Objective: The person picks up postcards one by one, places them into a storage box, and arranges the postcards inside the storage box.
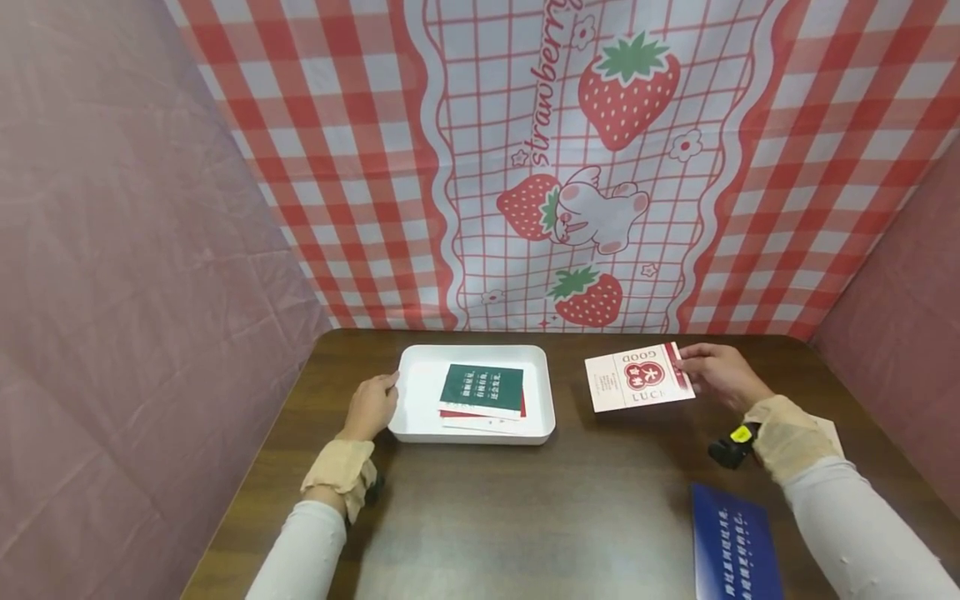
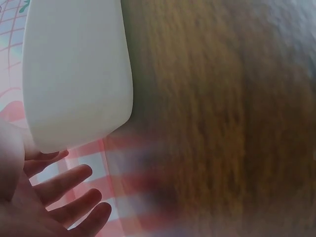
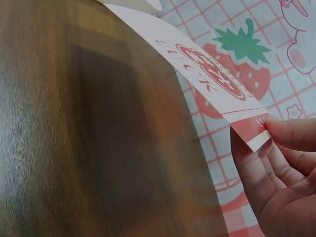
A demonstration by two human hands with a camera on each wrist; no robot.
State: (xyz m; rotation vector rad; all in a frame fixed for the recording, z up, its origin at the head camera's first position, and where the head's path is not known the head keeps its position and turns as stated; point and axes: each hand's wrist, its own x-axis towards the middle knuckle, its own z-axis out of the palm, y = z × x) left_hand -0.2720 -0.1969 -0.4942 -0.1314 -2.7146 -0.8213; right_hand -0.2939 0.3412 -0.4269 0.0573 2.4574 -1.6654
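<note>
My left hand (image 1: 372,406) is at the left end of a white tray (image 1: 416,392), its thumb and forefinger on the rim. In the left wrist view the other fingers (image 2: 74,207) spread loosely outside the tray wall. Inside the tray lie a dark green card (image 1: 482,388) with white writing and red and white cards partly hidden beneath it. On the right, my right hand (image 1: 722,375) pinches the red edge of a white card (image 1: 611,385) with a red emblem and the word GOOD. That card is tilted above the table, its far end pointing toward the tray.
A blue card (image 1: 735,542) with white writing lies near the table's front right. Part of a pale card (image 1: 828,433) shows beside the right wrist. Behind the brown table (image 1: 517,517) hangs a red checked strawberry cloth (image 1: 555,167); pink cloth (image 1: 135,292) hangs at the sides.
</note>
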